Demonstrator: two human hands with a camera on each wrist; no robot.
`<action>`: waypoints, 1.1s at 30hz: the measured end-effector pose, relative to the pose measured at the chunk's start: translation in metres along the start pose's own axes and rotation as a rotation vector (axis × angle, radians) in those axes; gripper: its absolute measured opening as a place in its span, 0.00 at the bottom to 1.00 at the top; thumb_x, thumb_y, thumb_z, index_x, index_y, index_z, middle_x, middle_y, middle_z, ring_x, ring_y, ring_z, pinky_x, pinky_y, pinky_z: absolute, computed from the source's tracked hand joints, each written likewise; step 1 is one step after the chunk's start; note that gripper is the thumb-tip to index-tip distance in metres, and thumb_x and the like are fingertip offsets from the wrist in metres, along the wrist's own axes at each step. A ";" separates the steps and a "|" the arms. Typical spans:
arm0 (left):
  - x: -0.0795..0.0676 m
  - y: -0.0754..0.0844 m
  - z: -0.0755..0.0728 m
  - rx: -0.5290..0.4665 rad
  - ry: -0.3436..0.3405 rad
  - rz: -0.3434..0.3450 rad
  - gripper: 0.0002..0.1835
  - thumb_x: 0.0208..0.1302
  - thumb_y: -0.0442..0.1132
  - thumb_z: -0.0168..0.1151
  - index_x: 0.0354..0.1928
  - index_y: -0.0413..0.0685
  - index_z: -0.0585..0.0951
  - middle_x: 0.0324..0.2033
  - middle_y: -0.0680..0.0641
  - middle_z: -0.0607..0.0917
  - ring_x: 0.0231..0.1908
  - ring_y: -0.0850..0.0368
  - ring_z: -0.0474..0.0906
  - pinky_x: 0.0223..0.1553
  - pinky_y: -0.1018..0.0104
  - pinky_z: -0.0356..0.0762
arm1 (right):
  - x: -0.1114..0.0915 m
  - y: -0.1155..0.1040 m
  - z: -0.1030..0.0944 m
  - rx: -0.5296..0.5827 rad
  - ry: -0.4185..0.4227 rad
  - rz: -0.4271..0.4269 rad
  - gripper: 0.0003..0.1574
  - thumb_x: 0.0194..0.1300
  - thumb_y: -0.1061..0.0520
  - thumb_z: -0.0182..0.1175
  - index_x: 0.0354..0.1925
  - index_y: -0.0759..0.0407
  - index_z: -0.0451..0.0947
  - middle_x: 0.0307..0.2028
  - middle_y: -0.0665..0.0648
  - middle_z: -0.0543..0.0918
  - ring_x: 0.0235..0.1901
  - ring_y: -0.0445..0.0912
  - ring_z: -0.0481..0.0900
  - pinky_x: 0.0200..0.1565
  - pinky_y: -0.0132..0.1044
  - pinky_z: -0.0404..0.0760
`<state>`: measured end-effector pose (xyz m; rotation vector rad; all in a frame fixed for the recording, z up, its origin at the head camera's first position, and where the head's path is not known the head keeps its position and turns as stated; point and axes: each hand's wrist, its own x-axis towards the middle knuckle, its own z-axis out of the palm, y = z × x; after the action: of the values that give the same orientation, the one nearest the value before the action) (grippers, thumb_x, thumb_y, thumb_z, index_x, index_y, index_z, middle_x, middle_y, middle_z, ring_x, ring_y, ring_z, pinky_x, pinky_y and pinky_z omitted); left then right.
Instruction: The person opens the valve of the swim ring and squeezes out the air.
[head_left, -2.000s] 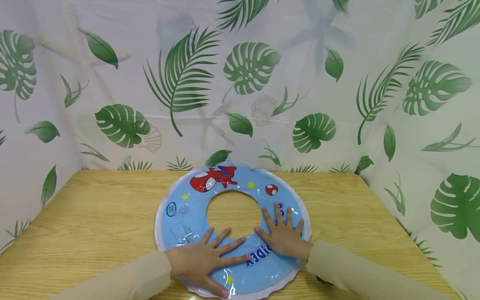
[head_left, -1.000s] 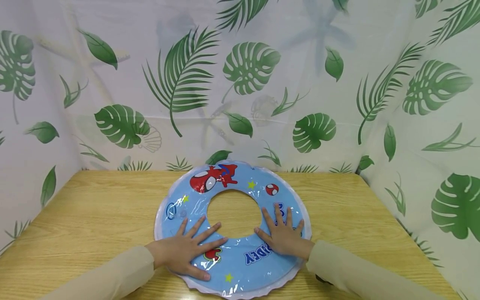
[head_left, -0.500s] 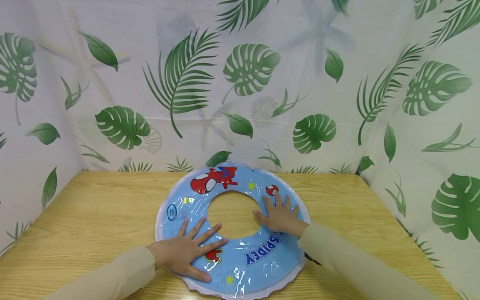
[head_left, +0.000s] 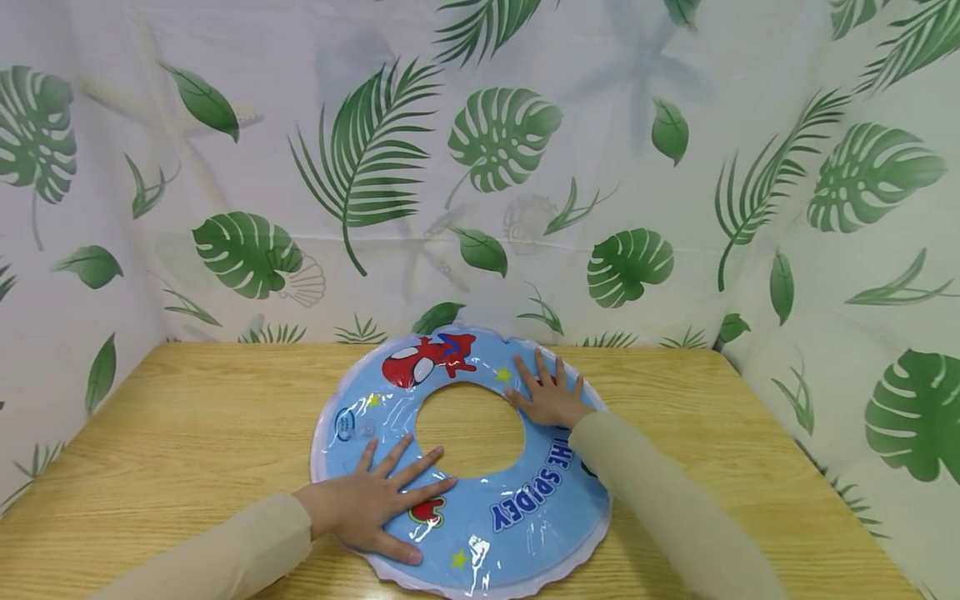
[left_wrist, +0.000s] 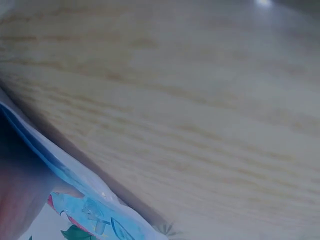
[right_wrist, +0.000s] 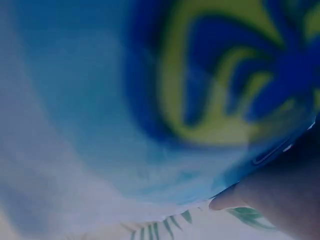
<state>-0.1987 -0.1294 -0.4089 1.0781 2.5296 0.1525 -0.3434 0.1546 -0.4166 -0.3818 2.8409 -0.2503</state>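
A light blue inflatable swim ring (head_left: 517,554) with red cartoon figures, yellow stars and blue lettering lies flat on the wooden table. On its near left part rests my left hand (head_left: 375,504), fingers spread and straight. My right hand (head_left: 551,398) lies with fingers spread on the ring's far right part, covering most of a small red print. A small clear valve (head_left: 365,427) shows at the ring's left side. In the left wrist view the ring's pale edge (left_wrist: 90,177) runs beside the hand. The right wrist view is filled by a blurred blue and yellow print (right_wrist: 225,75).
The wood-grain table (head_left: 217,417) extends to both sides of the ring and shows through its hole. A white curtain (head_left: 555,275) with green leaf prints stands behind and at both sides, close to the ring's far edge.
My left hand has slid left on the ring, then stayed still. My right hand has moved from the ring's right side up to its far right part, uncovering more lettering. The ring stays in place.
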 end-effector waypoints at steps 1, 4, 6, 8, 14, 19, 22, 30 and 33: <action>0.000 0.000 0.000 -0.001 0.001 0.002 0.44 0.53 0.76 0.39 0.69 0.77 0.40 0.72 0.54 0.32 0.69 0.35 0.27 0.59 0.28 0.29 | 0.002 0.001 0.001 0.003 -0.021 -0.002 0.43 0.67 0.31 0.32 0.71 0.43 0.29 0.71 0.59 0.28 0.69 0.64 0.25 0.60 0.70 0.32; 0.000 -0.001 0.001 0.009 0.006 0.009 0.44 0.53 0.76 0.39 0.69 0.77 0.39 0.72 0.54 0.32 0.69 0.35 0.27 0.59 0.28 0.30 | 0.010 0.006 0.005 0.013 -0.090 0.009 0.44 0.66 0.29 0.29 0.70 0.41 0.26 0.71 0.57 0.25 0.68 0.63 0.21 0.60 0.69 0.28; 0.000 -0.001 0.001 0.012 0.007 0.010 0.44 0.53 0.76 0.39 0.69 0.76 0.39 0.72 0.54 0.33 0.69 0.35 0.27 0.59 0.28 0.30 | 0.014 0.010 0.009 0.027 -0.118 0.008 0.46 0.64 0.26 0.27 0.70 0.40 0.25 0.71 0.56 0.23 0.67 0.62 0.19 0.60 0.68 0.26; 0.000 0.000 0.001 0.016 0.008 0.008 0.44 0.53 0.76 0.39 0.69 0.76 0.39 0.72 0.54 0.33 0.69 0.36 0.27 0.59 0.28 0.30 | 0.018 0.014 0.012 0.030 -0.135 0.006 0.48 0.60 0.22 0.24 0.70 0.38 0.24 0.70 0.54 0.22 0.67 0.61 0.17 0.60 0.68 0.25; 0.000 -0.001 0.002 0.032 0.014 0.002 0.44 0.52 0.77 0.38 0.69 0.77 0.39 0.72 0.55 0.33 0.69 0.36 0.27 0.59 0.28 0.29 | 0.024 0.018 0.016 0.043 -0.141 -0.002 0.50 0.57 0.19 0.24 0.70 0.37 0.27 0.71 0.53 0.23 0.67 0.61 0.17 0.59 0.69 0.24; 0.000 -0.002 0.003 0.037 0.025 0.005 0.44 0.53 0.76 0.38 0.69 0.77 0.39 0.72 0.54 0.33 0.69 0.36 0.27 0.59 0.28 0.29 | 0.020 0.011 0.007 0.009 -0.174 0.014 0.46 0.62 0.24 0.26 0.71 0.40 0.28 0.71 0.55 0.25 0.68 0.62 0.20 0.59 0.69 0.26; 0.000 -0.002 0.003 0.037 0.029 0.008 0.44 0.53 0.76 0.38 0.69 0.77 0.39 0.72 0.54 0.33 0.69 0.36 0.27 0.59 0.28 0.29 | 0.011 0.000 -0.007 -0.025 -0.202 0.025 0.44 0.66 0.29 0.28 0.71 0.43 0.30 0.72 0.58 0.27 0.69 0.62 0.24 0.61 0.68 0.30; 0.000 -0.002 0.003 0.039 0.033 0.011 0.44 0.53 0.76 0.38 0.69 0.77 0.39 0.72 0.54 0.33 0.69 0.36 0.27 0.59 0.27 0.31 | 0.013 -0.014 -0.024 -0.041 -0.143 0.017 0.43 0.67 0.33 0.36 0.71 0.51 0.42 0.71 0.66 0.40 0.68 0.69 0.37 0.62 0.69 0.39; 0.000 -0.002 0.003 0.043 0.033 0.012 0.44 0.52 0.77 0.38 0.69 0.77 0.39 0.72 0.54 0.33 0.69 0.35 0.27 0.59 0.27 0.31 | 0.019 -0.020 -0.024 -0.015 -0.085 0.008 0.44 0.67 0.32 0.36 0.72 0.48 0.39 0.71 0.65 0.37 0.68 0.68 0.35 0.61 0.69 0.40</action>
<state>-0.1985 -0.1310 -0.4123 1.1156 2.5674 0.1207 -0.3631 0.1332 -0.3945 -0.3756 2.7619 -0.2061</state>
